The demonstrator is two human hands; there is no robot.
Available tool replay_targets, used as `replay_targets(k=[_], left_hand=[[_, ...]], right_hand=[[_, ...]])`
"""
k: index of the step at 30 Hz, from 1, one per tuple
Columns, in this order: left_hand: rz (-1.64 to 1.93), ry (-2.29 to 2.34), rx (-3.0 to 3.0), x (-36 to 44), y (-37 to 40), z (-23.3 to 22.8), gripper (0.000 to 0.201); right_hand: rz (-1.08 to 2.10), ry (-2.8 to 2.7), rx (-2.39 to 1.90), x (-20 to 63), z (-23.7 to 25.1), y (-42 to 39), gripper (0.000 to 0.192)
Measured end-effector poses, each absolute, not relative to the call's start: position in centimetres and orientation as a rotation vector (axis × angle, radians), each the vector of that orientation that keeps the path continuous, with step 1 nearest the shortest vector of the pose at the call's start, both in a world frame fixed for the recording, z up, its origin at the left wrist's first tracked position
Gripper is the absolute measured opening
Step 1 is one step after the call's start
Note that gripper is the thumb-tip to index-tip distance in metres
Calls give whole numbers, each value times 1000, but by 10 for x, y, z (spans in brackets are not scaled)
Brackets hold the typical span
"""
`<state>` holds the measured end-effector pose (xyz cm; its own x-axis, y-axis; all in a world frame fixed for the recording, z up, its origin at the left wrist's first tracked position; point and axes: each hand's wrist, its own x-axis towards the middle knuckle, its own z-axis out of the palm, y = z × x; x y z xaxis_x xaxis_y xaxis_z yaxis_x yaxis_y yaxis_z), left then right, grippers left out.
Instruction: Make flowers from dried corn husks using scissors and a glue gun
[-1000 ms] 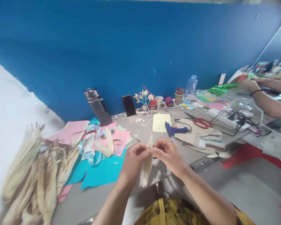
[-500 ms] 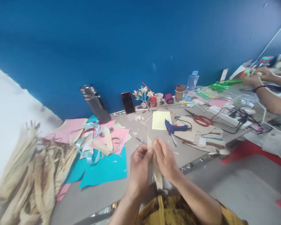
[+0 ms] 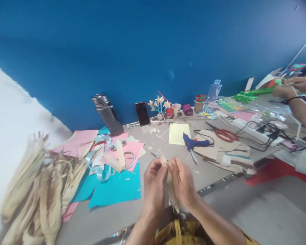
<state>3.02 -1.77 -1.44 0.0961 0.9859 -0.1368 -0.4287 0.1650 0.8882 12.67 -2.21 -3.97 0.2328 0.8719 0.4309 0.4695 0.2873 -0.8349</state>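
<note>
A pale strip of corn husk (image 3: 171, 190) is held upright between my two hands near the table's front edge. My left hand (image 3: 155, 178) pinches it from the left, thumb and fingers closed. From the right, my right hand (image 3: 181, 178) grips it the same way, the two thumbs nearly meeting. The husk's pointed tip sticks up above the fingers, and its lower end hangs below the hands. Just beyond the hands lie small husk scraps and a small blade-like tool (image 3: 154, 155), partly hidden.
A blue glue gun (image 3: 197, 142) and red-handled scissors (image 3: 225, 135) lie to the right. Dried corn husks (image 3: 47, 194) pile at the left beside blue paper (image 3: 117, 190). A flask (image 3: 108, 115), phone (image 3: 142, 113) and husk flowers (image 3: 159, 103) stand behind. Another person's hands (image 3: 293, 88) work at far right.
The view has shifted slightly, so the table's things sit a little further right. The husk's tip now leans left and looks wider, and my hands have drawn closer together on it.
</note>
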Motion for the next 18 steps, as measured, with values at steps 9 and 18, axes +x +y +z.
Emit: replay_targets(k=[9,18], left_hand=[[1168,833,688,24,-12,-5,24],[1150,903,567,27,5,-10,27]], right_hand=[[494,-1682,-1078,138,-49,-29,34],[538,-1752,-1174,140,-39,-27,25]])
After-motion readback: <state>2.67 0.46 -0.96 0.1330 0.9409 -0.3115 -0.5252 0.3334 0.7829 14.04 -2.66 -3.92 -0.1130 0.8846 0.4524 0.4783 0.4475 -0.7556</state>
